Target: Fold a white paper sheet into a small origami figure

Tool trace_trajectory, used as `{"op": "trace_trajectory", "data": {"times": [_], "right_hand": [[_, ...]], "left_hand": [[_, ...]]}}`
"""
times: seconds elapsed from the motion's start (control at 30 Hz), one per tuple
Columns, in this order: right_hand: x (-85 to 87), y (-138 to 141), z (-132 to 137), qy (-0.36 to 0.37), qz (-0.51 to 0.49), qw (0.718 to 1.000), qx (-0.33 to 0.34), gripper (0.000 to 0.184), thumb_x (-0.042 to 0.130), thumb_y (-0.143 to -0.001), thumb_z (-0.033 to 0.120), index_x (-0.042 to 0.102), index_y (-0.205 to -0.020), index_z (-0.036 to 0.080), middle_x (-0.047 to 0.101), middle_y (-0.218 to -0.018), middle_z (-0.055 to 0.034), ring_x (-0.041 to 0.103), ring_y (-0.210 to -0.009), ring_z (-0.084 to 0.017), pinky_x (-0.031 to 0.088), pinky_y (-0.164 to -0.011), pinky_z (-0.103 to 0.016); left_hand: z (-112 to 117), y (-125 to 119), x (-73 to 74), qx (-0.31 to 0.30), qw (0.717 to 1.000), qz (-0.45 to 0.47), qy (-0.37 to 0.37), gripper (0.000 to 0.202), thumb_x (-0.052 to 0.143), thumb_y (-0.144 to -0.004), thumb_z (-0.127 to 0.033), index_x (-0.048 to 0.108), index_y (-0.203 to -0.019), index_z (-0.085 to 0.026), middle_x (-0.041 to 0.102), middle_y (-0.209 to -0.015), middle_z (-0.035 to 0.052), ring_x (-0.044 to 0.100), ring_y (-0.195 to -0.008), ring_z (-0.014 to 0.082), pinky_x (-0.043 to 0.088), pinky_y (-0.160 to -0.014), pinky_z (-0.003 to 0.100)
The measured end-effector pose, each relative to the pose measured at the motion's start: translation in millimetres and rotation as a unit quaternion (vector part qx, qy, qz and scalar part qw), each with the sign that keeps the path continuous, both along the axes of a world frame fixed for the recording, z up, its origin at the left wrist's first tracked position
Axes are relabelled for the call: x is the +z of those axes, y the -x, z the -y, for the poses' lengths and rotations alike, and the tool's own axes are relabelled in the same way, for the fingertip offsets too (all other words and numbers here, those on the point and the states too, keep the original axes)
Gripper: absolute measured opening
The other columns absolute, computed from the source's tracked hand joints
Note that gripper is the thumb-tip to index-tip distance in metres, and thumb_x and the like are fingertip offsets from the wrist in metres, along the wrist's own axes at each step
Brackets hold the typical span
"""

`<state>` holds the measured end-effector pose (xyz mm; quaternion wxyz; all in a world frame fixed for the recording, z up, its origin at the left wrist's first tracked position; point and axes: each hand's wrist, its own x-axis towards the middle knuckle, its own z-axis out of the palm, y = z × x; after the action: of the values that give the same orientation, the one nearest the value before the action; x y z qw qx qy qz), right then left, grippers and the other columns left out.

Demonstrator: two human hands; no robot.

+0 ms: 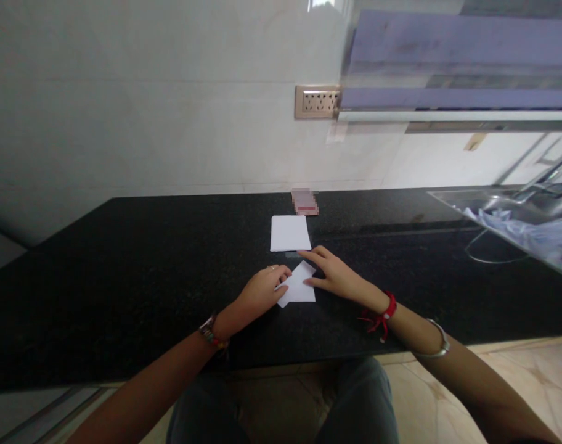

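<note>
A small sheet of white paper (300, 290), folded into an angular shape, lies on the dark countertop in front of me. My left hand (261, 290) holds its left edge, the thumb over the paper and the other fingers curled in. On the right side, my right hand (335, 275) has thumb and fingers apart, with the thumb tip at the paper's right edge. Its index finger reaches toward a stack of square white paper (290, 233) just beyond.
A pinkish, blurred-out flat item (304, 201) rests behind the stack near the wall. To the right is a metal sink (498, 203) with whitish plastic-looking material (516, 225) in it. A socket panel (317, 102) is on the wall. The black countertop (124, 277) ends close to my knees.
</note>
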<state>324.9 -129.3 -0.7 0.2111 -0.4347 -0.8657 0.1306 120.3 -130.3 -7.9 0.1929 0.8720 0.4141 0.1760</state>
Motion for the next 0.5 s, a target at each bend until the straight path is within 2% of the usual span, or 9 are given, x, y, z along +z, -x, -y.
{"op": "trace_trajectory", "data": {"times": [0.03, 0.1, 0.2, 0.33, 0.5], "right_hand": [[-0.4, -1, -1, -0.026, -0.005, 0.999, 0.026, 0.058, 0.061, -0.071, 0.02, 0.04, -0.125, 0.018, 0.046, -0.114, -0.0128, 0.047, -0.103, -0.022, 0.041, -0.086, -0.038], [-1.7, -2, -4, -0.049, 0.003, 0.997, 0.067, 0.054, 0.06, -0.072, 0.017, 0.042, -0.123, 0.019, 0.042, -0.12, -0.0122, 0.04, -0.111, -0.023, 0.036, -0.092, -0.041], [-3.1, -2, -7, -0.018, 0.032, 0.995, 0.089, 0.039, 0.057, -0.075, 0.014, 0.052, -0.113, 0.016, 0.053, -0.105, -0.0108, 0.048, -0.1, -0.021, 0.04, -0.087, -0.039], [-3.1, -2, -9, 0.028, 0.036, 0.995, 0.085, 0.02, 0.055, -0.077, 0.014, 0.06, -0.097, 0.012, 0.057, -0.09, -0.009, 0.053, -0.085, -0.017, 0.045, -0.079, -0.034], [-4.8, -4, -12, 0.001, 0.027, 0.995, 0.098, 0.037, 0.06, -0.073, 0.014, 0.054, -0.11, 0.015, 0.052, -0.108, -0.0109, 0.047, -0.103, -0.02, 0.039, -0.089, -0.038]], "left_hand": [[0, 0, 0.3, -0.006, 1.0, 0.002, -0.004, 0.022, 0.046, -0.072, -0.01, 0.053, -0.093, -0.014, 0.059, -0.082, 0.0026, 0.054, -0.076, 0.0141, 0.044, -0.072, 0.027], [0, -1, 0.9, -0.017, 1.0, 0.005, -0.005, 0.024, 0.044, -0.073, -0.009, 0.053, -0.094, -0.015, 0.059, -0.087, 0.0033, 0.055, -0.081, 0.0142, 0.044, -0.076, 0.028], [0, -1, 1.2, -0.017, 1.0, 0.003, -0.003, 0.023, 0.045, -0.075, -0.011, 0.052, -0.096, -0.015, 0.06, -0.09, 0.0039, 0.055, -0.085, 0.0148, 0.043, -0.079, 0.029], [-1, 1, -0.2, 0.007, 1.0, -0.018, 0.006, 0.025, 0.053, -0.073, -0.02, 0.052, -0.098, -0.014, 0.06, -0.084, 0.0033, 0.055, -0.077, 0.0162, 0.044, -0.071, 0.03], [-3, 1, 0.7, 0.009, 1.0, -0.009, 0.016, 0.022, 0.054, -0.07, -0.013, 0.055, -0.092, -0.013, 0.059, -0.078, 0.0014, 0.054, -0.068, 0.013, 0.043, -0.067, 0.027]]}}
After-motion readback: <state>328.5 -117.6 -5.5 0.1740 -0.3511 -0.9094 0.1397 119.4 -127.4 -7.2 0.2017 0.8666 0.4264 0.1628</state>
